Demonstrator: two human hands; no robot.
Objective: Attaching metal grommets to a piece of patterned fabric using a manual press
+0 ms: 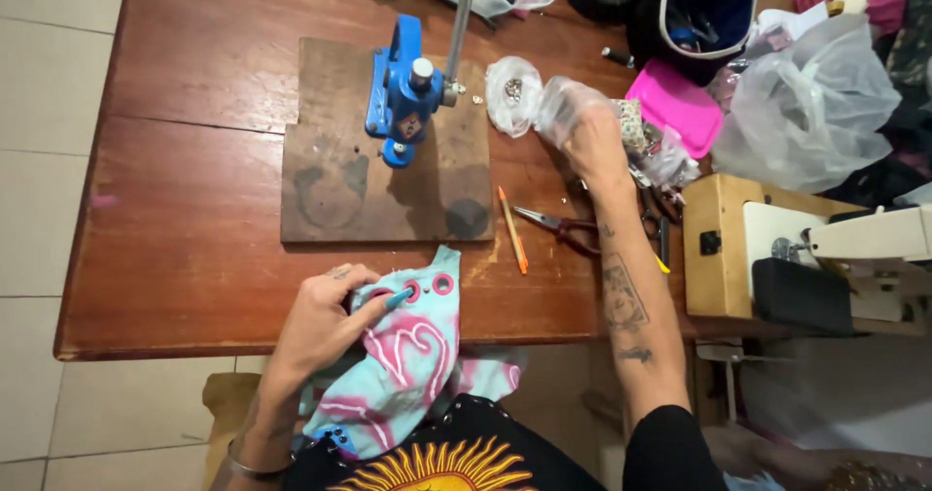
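Pink-and-blue cloth (pixel 413 355) lies gripped under the left hand (pixel 325 321) — three pink eyelets (pixel 443 283) already set beside its fingertips. The right hand (pixel 587 127) reaches away, fingers closed on a clear bag (pixel 515 93) beyond the blue press (pixel 403 88) — more seemingly remain.

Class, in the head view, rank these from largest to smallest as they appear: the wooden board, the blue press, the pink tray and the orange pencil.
1. wooden board
2. blue press
3. pink tray, close to the press, so unsure
4. orange pencil
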